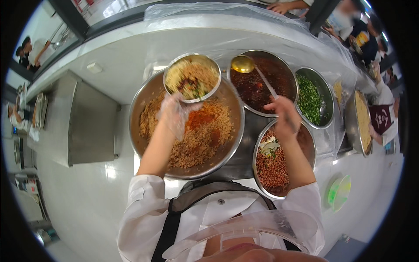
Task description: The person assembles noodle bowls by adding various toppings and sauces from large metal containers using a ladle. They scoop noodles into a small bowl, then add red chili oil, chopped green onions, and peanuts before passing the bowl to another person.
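Note:
My left hand (175, 109), in a transparent plastic glove, holds a small metal bowl (212, 94) of noodle-like strands topped with brown crumbs, dark sauce and green bits. That bowl is above the far part of a wide metal basin (241, 129) of brown crumbly food (193, 152) with a red powdery patch. My right hand (286, 118), slightly blurred, grips the handle of a ladle (243, 64). The ladle's bowl holds yellowish liquid over a metal pot of dark red sauce (253, 88). Below my right forearm sits a metal pot of peanuts (271, 168) with a pale scoop (269, 146) inside.
Chopped green onions (308, 100) fill a metal bowl at right. Farther right, a co-worker (383, 114) stands beside a large basin (366, 152) of pale food. A steel cabinet (93, 121) stands left. Plastic sheeting (340, 62) drapes the back ledge. A green-tinted basket (340, 193) is lower right.

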A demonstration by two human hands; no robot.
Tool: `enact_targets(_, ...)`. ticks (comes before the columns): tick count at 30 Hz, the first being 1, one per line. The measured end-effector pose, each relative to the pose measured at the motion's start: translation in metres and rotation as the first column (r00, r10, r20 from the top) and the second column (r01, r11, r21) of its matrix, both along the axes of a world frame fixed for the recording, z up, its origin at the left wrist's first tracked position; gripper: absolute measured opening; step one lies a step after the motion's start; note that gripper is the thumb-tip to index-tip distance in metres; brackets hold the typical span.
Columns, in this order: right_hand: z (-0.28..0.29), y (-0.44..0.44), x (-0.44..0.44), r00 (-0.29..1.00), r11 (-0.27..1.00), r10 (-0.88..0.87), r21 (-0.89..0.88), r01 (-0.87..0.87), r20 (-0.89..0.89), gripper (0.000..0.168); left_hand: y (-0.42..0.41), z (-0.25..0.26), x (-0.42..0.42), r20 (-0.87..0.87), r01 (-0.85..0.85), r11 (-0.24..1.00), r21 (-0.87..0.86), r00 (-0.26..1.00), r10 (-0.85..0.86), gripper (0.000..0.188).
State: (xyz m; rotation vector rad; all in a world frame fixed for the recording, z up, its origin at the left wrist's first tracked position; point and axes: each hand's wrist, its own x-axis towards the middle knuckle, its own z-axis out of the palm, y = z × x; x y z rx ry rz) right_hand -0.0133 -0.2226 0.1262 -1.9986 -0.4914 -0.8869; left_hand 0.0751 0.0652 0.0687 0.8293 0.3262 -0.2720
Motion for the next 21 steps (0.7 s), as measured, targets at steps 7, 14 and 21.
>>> enact_targets(7,-0.021,-0.187,-0.008,0.907,0.544,-0.129,0.736,0.403,-0.401,0.019,-0.027,0.016,0.212,0.119,0.064,0.994,-0.091,0.991,-0.053,0.059)
enact_targets(14,-0.066,-0.32,-0.017,0.76,0.476,-0.429,0.593,0.65,-0.488,0.023,0.013,-0.037,0.376,0.336,0.16,0.985,-0.07,0.933,-0.128,0.076)
enact_targets(21,-0.148,-0.352,0.047,0.55,0.573,-0.559,0.191,0.797,-0.621,0.026,0.004,0.025,0.4,0.331,0.005,1.0,-0.021,0.944,0.002,0.076)
